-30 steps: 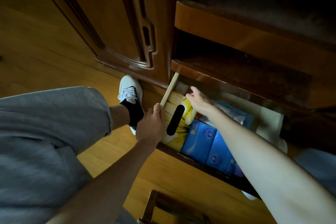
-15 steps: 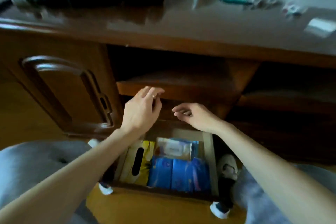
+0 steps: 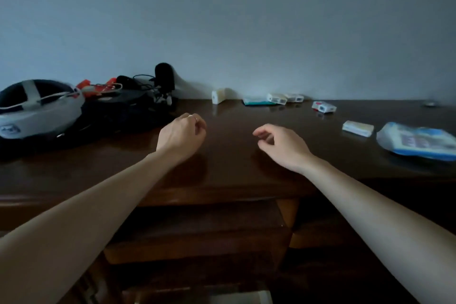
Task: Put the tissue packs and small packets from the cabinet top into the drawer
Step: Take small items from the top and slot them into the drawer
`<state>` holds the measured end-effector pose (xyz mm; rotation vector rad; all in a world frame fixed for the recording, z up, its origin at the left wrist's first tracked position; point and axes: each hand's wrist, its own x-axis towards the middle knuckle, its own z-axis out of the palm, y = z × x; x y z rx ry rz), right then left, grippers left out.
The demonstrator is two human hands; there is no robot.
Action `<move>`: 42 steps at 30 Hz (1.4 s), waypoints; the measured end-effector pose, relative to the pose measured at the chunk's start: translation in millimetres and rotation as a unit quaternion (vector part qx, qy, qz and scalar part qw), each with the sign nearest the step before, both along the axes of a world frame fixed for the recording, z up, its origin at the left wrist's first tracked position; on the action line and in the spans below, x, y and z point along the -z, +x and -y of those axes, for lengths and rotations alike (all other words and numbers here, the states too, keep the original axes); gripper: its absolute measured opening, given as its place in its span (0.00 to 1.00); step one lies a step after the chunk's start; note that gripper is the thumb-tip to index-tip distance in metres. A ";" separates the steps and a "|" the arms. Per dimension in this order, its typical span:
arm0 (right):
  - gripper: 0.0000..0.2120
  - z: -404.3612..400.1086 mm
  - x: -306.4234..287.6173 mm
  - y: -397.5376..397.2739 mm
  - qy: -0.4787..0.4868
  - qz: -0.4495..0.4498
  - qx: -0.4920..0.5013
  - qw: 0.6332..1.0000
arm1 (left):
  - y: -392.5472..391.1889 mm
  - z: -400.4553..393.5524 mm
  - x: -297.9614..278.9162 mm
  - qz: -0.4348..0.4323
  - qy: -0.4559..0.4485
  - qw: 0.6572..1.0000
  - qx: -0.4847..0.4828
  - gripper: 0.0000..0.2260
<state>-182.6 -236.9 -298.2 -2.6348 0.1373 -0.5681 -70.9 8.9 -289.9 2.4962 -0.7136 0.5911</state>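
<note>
Wood, dark and glossy, makes up the tabletop [image 3: 229, 155] of the cabinet, which runs the full width of the view under a plain, pale grey wall [image 3: 222, 20] in dim light. At the far left sits a rounded white and dark headset [image 3: 37, 108] with a strap, beside a tangle of black gear and cables [image 3: 138, 99] with orange bits. The left hand [image 3: 181, 134] hovers over the bare middle of the tabletop, fingers curled loosely inward, a ring on one finger, holding nothing. The right hand [image 3: 281, 145] hangs just beside it, fingers half bent and apart, also empty. Against the wall stands a small whitish block [image 3: 219, 96]. Right of it lie a flat teal packet [image 3: 257, 101], two small pale packets [image 3: 285, 98], and a red and white packet [image 3: 323, 107]. Nearer the front edge rests a soft oblong tissue pack [image 3: 357, 128], and at the far right a crinkly blue and white plastic pack [image 3: 417, 142], all well apart from both hands. Below the tabletop, dark shelves [image 3: 197, 234] recede in shadow; only a pale sliver shows at the bottom edge, too dim to identify.
</note>
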 end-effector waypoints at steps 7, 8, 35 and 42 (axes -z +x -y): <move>0.15 64.3 4.8 137.5 -0.183 -0.037 0.078 0.979 | 133.4 69.6 10.6 0.011 0.086 0.996 -0.001 0.13; 0.16 71.1 5.0 155.5 -0.200 -0.057 0.086 0.974 | 148.5 78.9 11.1 0.004 0.077 0.997 -0.005 0.14; 0.39 87.3 -2.7 244.7 -0.109 -0.195 0.080 0.971 | 212.9 145.6 25.5 -0.056 0.109 0.992 0.021 0.20; 0.31 2.0 -5.4 108.2 -0.184 -0.123 0.004 0.975 | 96.3 58.6 4.2 -0.008 0.227 0.959 0.168 0.29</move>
